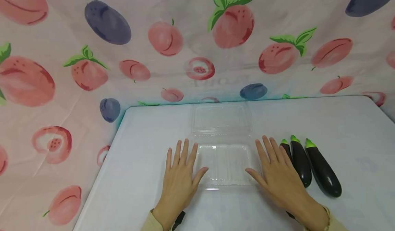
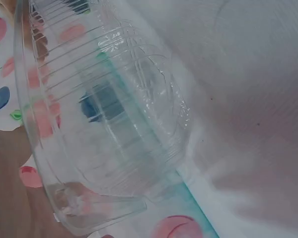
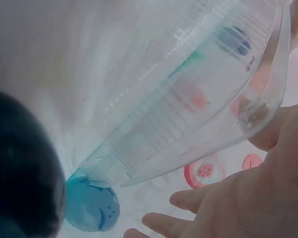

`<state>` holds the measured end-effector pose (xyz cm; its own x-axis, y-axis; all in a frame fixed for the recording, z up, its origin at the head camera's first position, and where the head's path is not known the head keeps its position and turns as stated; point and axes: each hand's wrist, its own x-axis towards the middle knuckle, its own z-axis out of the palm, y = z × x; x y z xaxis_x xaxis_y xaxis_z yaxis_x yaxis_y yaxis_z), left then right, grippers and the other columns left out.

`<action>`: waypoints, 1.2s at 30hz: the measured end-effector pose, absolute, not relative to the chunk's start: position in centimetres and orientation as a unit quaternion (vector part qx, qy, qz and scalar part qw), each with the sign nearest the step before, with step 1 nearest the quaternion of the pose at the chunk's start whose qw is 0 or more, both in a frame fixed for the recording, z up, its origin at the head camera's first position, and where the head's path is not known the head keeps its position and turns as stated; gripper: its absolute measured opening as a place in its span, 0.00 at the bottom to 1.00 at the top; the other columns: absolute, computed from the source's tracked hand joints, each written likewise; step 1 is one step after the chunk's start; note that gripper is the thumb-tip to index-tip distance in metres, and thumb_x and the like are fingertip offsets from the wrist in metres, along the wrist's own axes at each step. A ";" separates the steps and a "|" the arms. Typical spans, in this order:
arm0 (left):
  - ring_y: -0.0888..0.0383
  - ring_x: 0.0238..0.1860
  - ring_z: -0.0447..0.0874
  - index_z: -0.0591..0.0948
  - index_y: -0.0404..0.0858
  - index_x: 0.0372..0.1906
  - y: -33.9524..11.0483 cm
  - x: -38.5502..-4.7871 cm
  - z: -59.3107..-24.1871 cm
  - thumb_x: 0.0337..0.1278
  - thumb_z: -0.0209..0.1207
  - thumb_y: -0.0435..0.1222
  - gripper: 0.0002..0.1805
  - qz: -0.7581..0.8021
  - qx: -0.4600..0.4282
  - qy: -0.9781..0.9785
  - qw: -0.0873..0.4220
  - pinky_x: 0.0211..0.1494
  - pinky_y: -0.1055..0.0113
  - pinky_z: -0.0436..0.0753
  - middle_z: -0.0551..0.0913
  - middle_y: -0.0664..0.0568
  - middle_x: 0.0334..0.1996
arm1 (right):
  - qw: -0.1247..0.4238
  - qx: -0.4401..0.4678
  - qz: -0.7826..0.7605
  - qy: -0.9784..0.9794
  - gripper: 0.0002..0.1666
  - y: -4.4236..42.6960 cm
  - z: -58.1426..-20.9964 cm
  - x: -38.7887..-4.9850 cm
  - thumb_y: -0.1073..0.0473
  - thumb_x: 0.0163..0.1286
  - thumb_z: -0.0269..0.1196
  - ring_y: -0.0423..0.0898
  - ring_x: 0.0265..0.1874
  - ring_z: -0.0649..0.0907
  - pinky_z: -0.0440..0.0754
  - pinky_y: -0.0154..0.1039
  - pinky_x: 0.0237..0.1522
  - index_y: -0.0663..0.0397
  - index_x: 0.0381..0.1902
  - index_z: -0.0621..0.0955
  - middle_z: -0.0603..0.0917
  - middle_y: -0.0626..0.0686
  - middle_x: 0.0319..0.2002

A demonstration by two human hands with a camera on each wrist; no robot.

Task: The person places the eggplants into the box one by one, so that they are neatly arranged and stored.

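A clear plastic clamshell container (image 1: 225,167) lies on the table with its lid (image 1: 220,117) folded back behind it. My left hand (image 1: 180,181) is spread, palm down, at its left side. At the other side my right hand (image 1: 280,181) spreads likewise, its thumb toward the container. Neither hand holds anything; whether the thumbs touch the rim, I cannot tell. Three eggplants with green caps lie right of my right hand: a right one (image 1: 324,171), a middle one (image 1: 300,162) and a left one (image 1: 285,146) partly hidden by that hand. A dark eggplant (image 3: 20,168) looms in the right wrist view.
The white tabletop (image 1: 129,176) stretches out on both sides of the container. Behind it and on the left hangs a pink cloth (image 1: 185,4) printed with fruit. The table's back edge runs just beyond the lid.
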<state>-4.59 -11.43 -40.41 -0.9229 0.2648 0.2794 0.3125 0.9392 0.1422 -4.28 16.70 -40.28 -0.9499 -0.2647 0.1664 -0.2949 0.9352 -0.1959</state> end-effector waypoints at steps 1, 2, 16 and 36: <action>0.45 0.79 0.47 0.60 0.44 0.77 -11.4 -4.6 -40.4 0.71 0.43 0.61 0.39 -0.092 -0.147 -0.977 0.127 0.78 0.45 0.44 0.56 0.42 0.77 | 0.068 0.142 0.110 -0.981 0.52 16.8 -40.2 -4.3 0.31 0.73 0.50 0.61 0.77 0.50 0.35 0.51 0.78 0.59 0.79 0.50 0.51 0.64 0.78; 0.44 0.79 0.47 0.60 0.44 0.77 -11.5 -4.6 -40.5 0.71 0.44 0.61 0.39 -0.092 -0.145 -0.977 0.124 0.79 0.45 0.43 0.56 0.42 0.77 | 0.068 0.141 0.111 -0.981 0.52 16.8 -40.2 -4.3 0.31 0.73 0.50 0.61 0.77 0.50 0.35 0.51 0.78 0.59 0.79 0.50 0.52 0.64 0.78; 0.40 0.76 0.54 0.63 0.40 0.75 -11.9 -5.1 -41.1 0.71 0.49 0.58 0.38 -0.141 -0.142 -0.972 0.126 0.76 0.44 0.54 0.60 0.39 0.75 | 0.048 0.130 0.110 -0.984 0.53 17.8 -39.5 -4.9 0.32 0.74 0.50 0.64 0.75 0.53 0.52 0.61 0.74 0.59 0.79 0.47 0.51 0.66 0.77; 0.43 0.69 0.68 0.69 0.41 0.71 -12.8 -5.6 -41.6 0.70 0.56 0.47 0.29 -0.229 -0.129 -0.947 0.185 0.71 0.48 0.67 0.69 0.44 0.71 | 0.113 0.119 0.094 -0.982 0.51 18.8 -39.5 -5.7 0.41 0.71 0.60 0.70 0.66 0.65 0.67 0.67 0.63 0.68 0.76 0.54 0.60 0.72 0.71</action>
